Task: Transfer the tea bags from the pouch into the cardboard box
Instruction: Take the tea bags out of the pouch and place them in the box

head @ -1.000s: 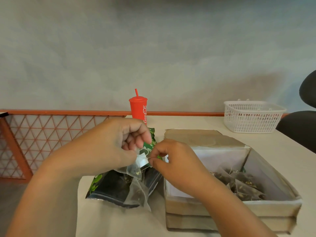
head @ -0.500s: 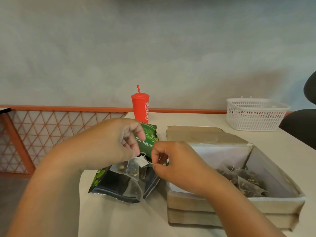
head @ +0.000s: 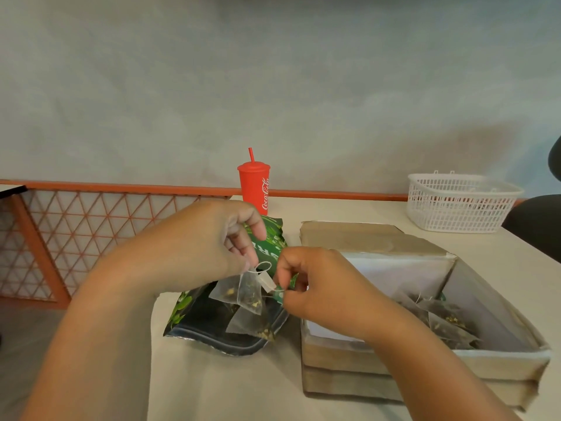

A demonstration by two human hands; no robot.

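Our left hand [head: 194, 247] is curled, its fingertips pinching the top of a translucent pyramid-shaped mesh tea bag [head: 243, 294]. The bag hangs just above the dark green foil pouch [head: 209, 326], which lies on the beige table [head: 212, 390]. Another bag shows at the pouch mouth. Our right hand [head: 321, 287] pinches the bag's string near its small white paper tag [head: 266, 281]. Further right, the open brown cardboard box [head: 425, 360] holds several tea bags [head: 446, 317]. We judge the transfer partway done, with this bag and the pouch's contents left to move.
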